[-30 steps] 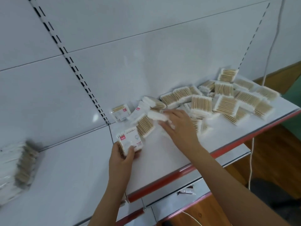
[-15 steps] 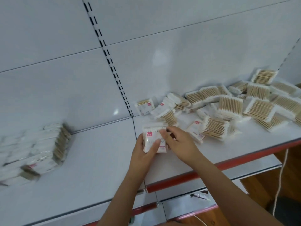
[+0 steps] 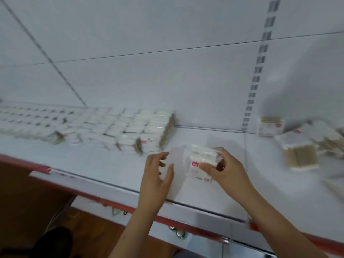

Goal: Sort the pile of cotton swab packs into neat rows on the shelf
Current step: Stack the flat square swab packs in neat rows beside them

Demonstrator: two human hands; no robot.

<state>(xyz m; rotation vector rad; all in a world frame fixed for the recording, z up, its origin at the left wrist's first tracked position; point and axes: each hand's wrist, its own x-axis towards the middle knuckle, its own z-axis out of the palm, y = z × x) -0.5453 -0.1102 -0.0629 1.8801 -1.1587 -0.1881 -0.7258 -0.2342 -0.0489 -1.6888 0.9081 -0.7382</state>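
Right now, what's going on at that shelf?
A person is sorting cotton swab packs on a white shelf. The right hand grips a small stack of packs just above the shelf, thumb across the front. The left hand is beside it with fingers loosely curled; motion blur hides whether it holds a pack. To the left, neat rows of packs already stand against the back wall. The loose pile still waits on the right.

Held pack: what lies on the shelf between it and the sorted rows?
Only bare white shelf separates the held pack from the sorted rows, seen in the blurred head view.
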